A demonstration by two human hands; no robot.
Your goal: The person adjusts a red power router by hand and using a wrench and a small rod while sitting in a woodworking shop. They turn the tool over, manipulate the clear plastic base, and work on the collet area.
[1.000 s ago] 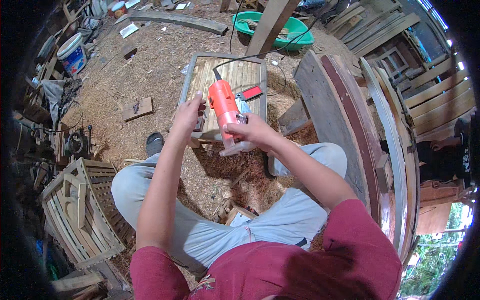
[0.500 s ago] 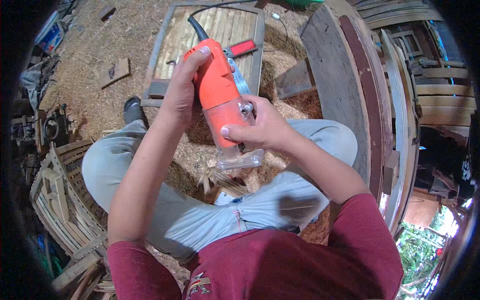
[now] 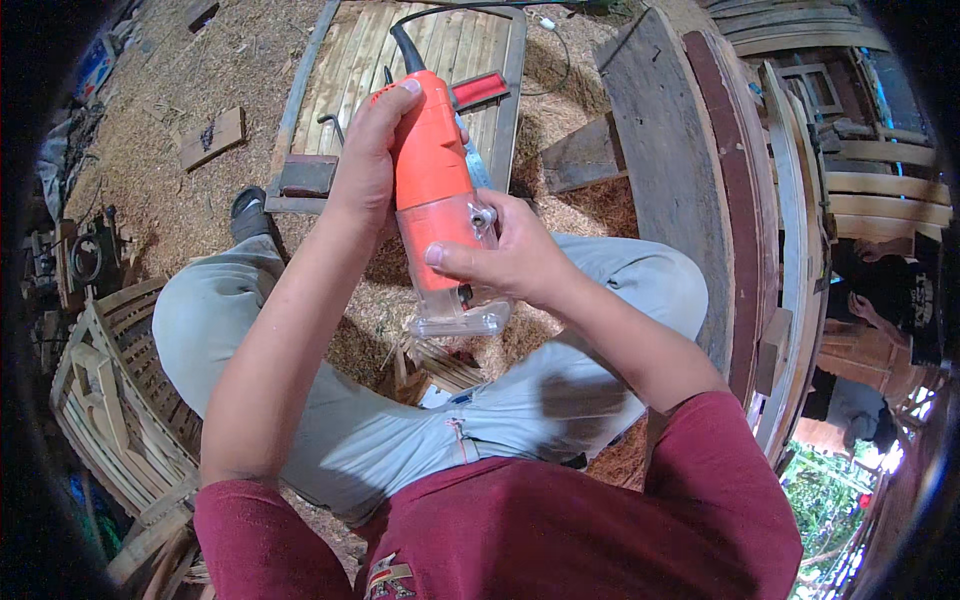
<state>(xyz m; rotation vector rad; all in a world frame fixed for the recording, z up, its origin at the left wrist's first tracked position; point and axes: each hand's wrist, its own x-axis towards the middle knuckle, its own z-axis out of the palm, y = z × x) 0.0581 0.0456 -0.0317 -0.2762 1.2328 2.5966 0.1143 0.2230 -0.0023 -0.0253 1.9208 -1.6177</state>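
Between my hands is an orange trim router (image 3: 432, 150), tilted over my lap with its black cord (image 3: 403, 42) leading up from the top. My left hand (image 3: 368, 160) wraps around the upper orange body, thumb on its front. Lower down, my right hand (image 3: 510, 255) grips the clear plastic base (image 3: 462, 322), with its thumb across the front and its fingers by the metal clamp screw (image 3: 484, 214). The fingertips of both hands are partly hidden behind the tool.
Beyond the router lies a slatted wooden panel (image 3: 350, 60) with a red-topped object (image 3: 481, 90) on it. Wooden boards (image 3: 670, 140) stand along the right. A slatted wooden piece (image 3: 115, 370) is at the left. Sawdust covers the ground (image 3: 190, 80). At far right a person's arm (image 3: 872, 312) shows.
The view has shifted a little. My hands keep their holds, and the router is slightly more upright, its clear base a bit farther left. At far right, a person's arm has come into view.
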